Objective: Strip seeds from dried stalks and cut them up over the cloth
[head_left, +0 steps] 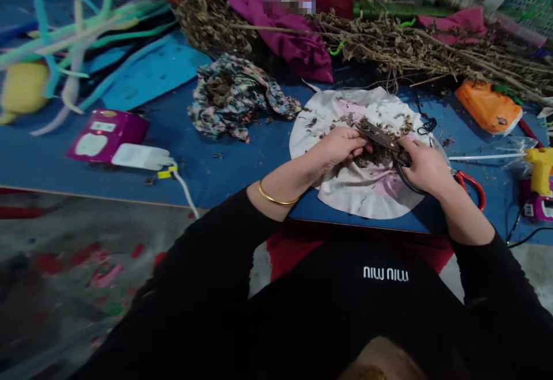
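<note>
A round white cloth [367,204] with pink patches lies near the table's front edge, strewn with crumbled dried leaves [372,158]. Over it, my right hand [425,164] is closed around the dark handles of a pair of scissors [377,135], whose blades point left. My left hand [341,145] is pinched together at the blade tips, at a bit of dried plant that is mostly hidden by the fingers. Beside my right wrist, a red handle [474,187] sticks out on the table.
Bundled dried stems [436,49] and a purple cloth [291,37] lie along the back. To the left are a crumpled floral cloth [237,103], a purple box [108,137] and a white corded block [141,156]. An orange packet [488,106] and a yellow glue gun [540,168] sit right.
</note>
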The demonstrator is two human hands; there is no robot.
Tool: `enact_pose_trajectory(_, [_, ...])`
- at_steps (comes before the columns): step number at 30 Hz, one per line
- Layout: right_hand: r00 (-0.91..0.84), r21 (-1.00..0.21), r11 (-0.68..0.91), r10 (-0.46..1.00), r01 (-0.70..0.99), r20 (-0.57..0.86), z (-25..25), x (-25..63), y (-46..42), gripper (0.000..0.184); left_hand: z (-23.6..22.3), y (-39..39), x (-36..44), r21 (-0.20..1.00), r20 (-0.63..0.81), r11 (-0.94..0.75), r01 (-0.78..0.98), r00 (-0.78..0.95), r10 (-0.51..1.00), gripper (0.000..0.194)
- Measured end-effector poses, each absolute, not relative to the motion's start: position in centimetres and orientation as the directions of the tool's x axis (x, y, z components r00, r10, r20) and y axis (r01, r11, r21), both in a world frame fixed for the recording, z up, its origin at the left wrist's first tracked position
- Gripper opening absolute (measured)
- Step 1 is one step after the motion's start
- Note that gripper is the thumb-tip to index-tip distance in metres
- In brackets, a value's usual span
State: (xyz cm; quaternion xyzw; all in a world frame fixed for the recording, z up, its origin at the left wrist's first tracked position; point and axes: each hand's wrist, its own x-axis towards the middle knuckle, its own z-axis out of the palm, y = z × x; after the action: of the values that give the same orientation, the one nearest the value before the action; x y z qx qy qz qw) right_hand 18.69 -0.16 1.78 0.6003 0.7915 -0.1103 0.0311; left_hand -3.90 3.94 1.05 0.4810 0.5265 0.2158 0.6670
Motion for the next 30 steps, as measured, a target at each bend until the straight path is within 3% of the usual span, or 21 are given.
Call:
enact_pose_trajectory(16, [-0.274,-0.104,0.258,0.943,0.961,-0.192,1.6,18.3,-0.1,0.057,0.4,4.4,-4.4,0.862,-0.507,0.454,0.226,0.393,0.767,0.025])
enact_pose_trajectory(30, [-0.29,-0.199,0.264,0.95,0.944,-0.115,1.7,19.0,-0.1,0.058,0.5,4.3,-4.2,0.859,-0.507,0.49,0.149,0.378,0.774,0.024])
